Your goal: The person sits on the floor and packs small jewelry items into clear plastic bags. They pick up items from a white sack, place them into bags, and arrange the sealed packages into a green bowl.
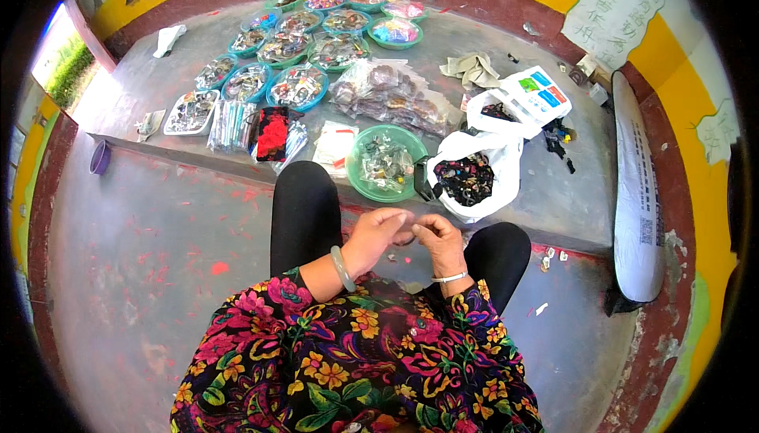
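Note:
My left hand (373, 239) and my right hand (443, 246) meet above my lap, fingertips pinched close together. Whatever lies between the fingers is too small to make out. Just beyond them, on the edge of the raised grey ledge, stands a green plastic basin (365, 188) with small clear bags and metallic bits inside. To its right a white plastic bag (507, 188) stands open, full of small dark pieces with coloured specks (465, 180). A black strap-like thing (425, 180) sits between basin and bag.
Several basins of small goods (296, 86) cover the ledge's far left. Nearer are clear packets (232, 126), a red-and-black pouch (273, 134) and piled clear bags (387, 94). A white box (538, 94) and crumpled cloth (471, 69) lie right. A long silvery board (635, 188) leans at far right.

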`<state>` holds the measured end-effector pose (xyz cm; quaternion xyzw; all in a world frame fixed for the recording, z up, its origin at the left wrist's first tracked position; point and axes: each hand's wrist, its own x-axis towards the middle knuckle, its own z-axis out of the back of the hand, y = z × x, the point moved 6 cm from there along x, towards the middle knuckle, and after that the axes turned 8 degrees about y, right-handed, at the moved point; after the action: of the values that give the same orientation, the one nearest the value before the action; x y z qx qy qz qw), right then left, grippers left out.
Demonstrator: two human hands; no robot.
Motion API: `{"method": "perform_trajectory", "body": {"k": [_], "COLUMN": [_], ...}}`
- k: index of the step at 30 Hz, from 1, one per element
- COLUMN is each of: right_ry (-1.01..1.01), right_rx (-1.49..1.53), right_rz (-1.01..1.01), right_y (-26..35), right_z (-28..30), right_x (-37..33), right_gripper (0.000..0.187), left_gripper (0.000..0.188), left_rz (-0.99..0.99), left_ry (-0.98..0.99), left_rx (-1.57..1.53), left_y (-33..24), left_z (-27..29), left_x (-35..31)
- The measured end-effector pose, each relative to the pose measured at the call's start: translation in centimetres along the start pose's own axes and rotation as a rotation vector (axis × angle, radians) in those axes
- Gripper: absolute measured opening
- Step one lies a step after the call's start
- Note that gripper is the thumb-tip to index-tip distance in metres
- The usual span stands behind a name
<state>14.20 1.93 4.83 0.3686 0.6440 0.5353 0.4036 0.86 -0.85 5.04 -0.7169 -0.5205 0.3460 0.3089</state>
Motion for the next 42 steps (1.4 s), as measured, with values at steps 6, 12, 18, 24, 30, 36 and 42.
{"method": "perform_trajectory", "body": {"k": [6,12,18,24,30,36,42], "right_ry": [-0.087,-0.072,-0.027,-0.027,0.004,0.039,0.01], "right_rx": [0.049,0.092,0.071,0.091,0.173,0.18,0.213], "right_rz": [0.059,-0.021,0.004,0.01,-0.007,-0.039,-0.053], "right_y": [-0.9,-0.7,-0.8,-1.7,-1.1,-1.5,-1.2], "right_z": [1.9,1.8,1.3,1.8,1.3,1.2,1.1], "right_x": [-0.4,-1.0,-0.8,-0.7,-0.7,-0.7,-0.9], "right_gripper": [0.005,0.006,0.007,0.01,0.011,0.014,0.016], "left_gripper": [0.021,0.018,0.016,0.016,0.017,0.016,0.018], "left_rz": [0.12,0.142,0.191,0.19,0.249,0.274,0.257], "left_ry": [-0.002,0.039,0.005,0.058,0.085,0.078,0.066], "left_rx": [-0.087,-0.092,-0.022,-0.018,-0.034,0.035,-0.009], "left_y": [1.4,1.7,2.3,2.3,1.6,2.0,1.9], "left_z": [-0.4,-0.7,0.3,0.1,-0.6,-0.1,-0.4], "left_x": [0.3,0.5,0.6,0.7,0.4,0.5,0.5]}}
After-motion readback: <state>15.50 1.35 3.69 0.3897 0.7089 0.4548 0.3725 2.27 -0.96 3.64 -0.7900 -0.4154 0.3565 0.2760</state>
